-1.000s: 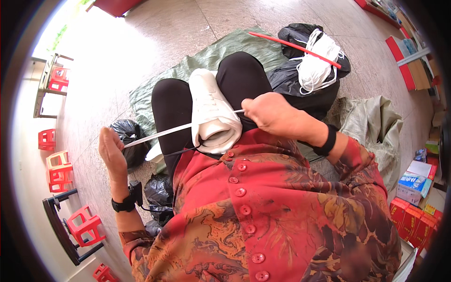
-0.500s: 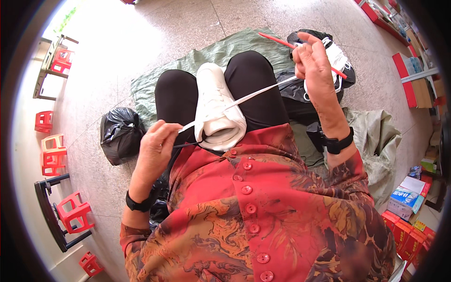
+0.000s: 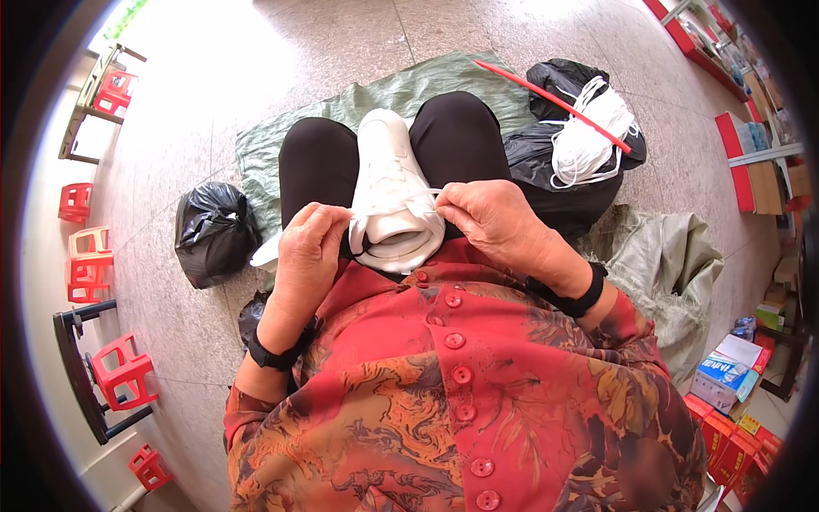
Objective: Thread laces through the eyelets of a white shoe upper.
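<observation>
A white lace-up shoe (image 3: 388, 183) stands between my knees, toe pointing away and its opening facing me. At the left of its collar, my left hand (image 3: 311, 243) is closed in a pinch on a thin white shoelace. My right hand (image 3: 490, 218) is closed too, its thumb and fingertips pinching the white shoelace (image 3: 431, 191) at the shoe's right side. Both hands are nearly level, close to the lacing. The lace parts inside my fingers are hidden. Beside my left wrist shows the end of another white thing (image 3: 266, 254), mostly hidden.
Ahead to the right, a red pointed rod (image 3: 554, 101) lies across a bundle of white cord (image 3: 589, 145) on black plastic bags (image 3: 533, 154). A tied black bag (image 3: 216, 235) sits at left. Under my legs is a green sheet (image 3: 341, 107); a pale woven sack (image 3: 670, 256) lies right.
My right hand has come down from above the cord bundle to the shoe's right side, and the long stretched lace has shortened. My left hand has shifted slightly right, toward the collar.
</observation>
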Motion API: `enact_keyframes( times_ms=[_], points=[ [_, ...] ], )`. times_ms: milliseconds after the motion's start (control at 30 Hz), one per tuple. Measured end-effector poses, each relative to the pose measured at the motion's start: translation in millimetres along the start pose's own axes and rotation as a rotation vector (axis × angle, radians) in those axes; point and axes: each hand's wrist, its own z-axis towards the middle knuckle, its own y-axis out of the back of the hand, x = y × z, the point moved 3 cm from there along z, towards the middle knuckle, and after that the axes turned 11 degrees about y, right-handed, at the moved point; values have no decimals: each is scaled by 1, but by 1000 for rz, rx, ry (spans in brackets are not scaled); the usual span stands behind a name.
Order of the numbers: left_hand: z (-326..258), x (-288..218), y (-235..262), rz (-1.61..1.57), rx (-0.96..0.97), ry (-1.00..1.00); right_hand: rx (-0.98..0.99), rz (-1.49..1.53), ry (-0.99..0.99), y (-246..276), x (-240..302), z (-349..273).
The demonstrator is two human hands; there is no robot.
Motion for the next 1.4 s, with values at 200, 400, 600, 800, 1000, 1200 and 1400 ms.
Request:
enact_keyframes(
  times_ms=[200,400,600,800,1000,1200,1400],
  points=[
    [0,-3,-1,-23,-36,-67,-25,-20,61,1,-3,7],
    [2,-7,4,126,-22,-162,22,-70,259,0,-3,17],
    [4,-9,9,193,67,-205,140,-176,288,-4,7,29],
    [4,-12,15,251,86,-208,168,-159,294,-15,8,31],
    [2,-10,15,330,76,-250,72,35,188,-21,1,16],
    [2,-20,16,456,138,-262,-64,145,161,-29,-2,6],
    [10,-34,14,487,222,-374,-85,160,159,-29,-4,6]
  ],
)
